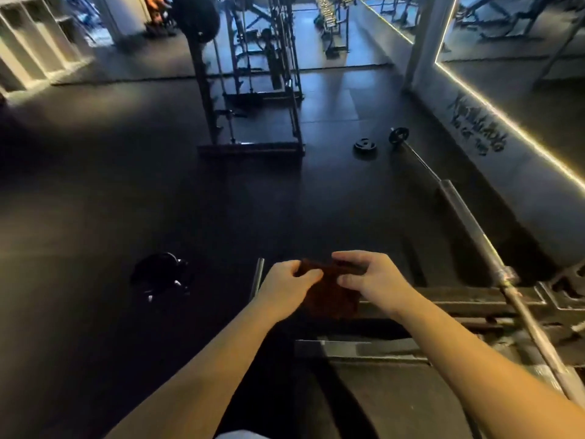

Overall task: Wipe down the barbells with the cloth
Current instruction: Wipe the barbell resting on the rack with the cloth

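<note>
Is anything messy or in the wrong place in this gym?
Yes. A loose weight plate lies flat on the floor beside the barbell, not on a bar or rack. The barbell's far end sits on the floor, its near end across a metal frame. The cloth, pinched by the left hand and right hand, looks fine.

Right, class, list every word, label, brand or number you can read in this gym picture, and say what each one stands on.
Nothing can be quoted.
Black graffiti-style lettering on the low grey wall under the mirror: too blurred and stylised to read.
Weight plate on the floor: any marking is too dark and small to read.
Barbell and cloth: no text shows.
</note>
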A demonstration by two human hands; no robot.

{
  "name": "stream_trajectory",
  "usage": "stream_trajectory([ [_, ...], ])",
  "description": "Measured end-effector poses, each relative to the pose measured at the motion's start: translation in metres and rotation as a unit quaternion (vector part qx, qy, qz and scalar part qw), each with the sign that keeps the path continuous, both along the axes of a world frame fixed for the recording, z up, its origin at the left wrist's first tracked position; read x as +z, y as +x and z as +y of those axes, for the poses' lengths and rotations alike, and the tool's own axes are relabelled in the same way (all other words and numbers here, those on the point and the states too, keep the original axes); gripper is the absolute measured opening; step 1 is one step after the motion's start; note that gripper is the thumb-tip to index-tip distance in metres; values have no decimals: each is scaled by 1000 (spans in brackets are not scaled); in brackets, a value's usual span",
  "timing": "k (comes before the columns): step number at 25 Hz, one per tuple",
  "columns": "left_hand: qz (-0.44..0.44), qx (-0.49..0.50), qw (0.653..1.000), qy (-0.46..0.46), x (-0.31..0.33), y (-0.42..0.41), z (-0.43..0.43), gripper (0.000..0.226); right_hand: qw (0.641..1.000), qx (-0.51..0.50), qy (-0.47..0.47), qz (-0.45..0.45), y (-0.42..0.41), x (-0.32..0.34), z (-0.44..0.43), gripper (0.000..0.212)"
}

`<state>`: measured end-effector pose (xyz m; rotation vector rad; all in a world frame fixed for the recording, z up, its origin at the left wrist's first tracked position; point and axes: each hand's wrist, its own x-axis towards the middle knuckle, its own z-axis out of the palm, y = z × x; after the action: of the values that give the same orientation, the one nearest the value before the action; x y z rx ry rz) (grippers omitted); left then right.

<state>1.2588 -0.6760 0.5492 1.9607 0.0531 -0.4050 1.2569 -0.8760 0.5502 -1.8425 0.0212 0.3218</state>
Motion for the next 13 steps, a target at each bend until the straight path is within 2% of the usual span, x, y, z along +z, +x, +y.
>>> stream_trajectory([
  [5, -14, 73, 997, -1, 2, 1, 51, 24, 998, 12, 41, 50, 23, -19, 57, 44],
  [8, -28, 95, 995, 9, -3, 12, 85, 14, 988, -5, 46, 150, 46, -35, 92, 48],
  [11, -25, 97, 995, 26, -11, 38, 122, 10, 935, 27, 99, 338, 76, -50, 127, 46],
  [13, -33, 89, 995, 30, -21, 70, 155, 9, 909, 71, 138, 388, 104, -65, 158, 52],
])
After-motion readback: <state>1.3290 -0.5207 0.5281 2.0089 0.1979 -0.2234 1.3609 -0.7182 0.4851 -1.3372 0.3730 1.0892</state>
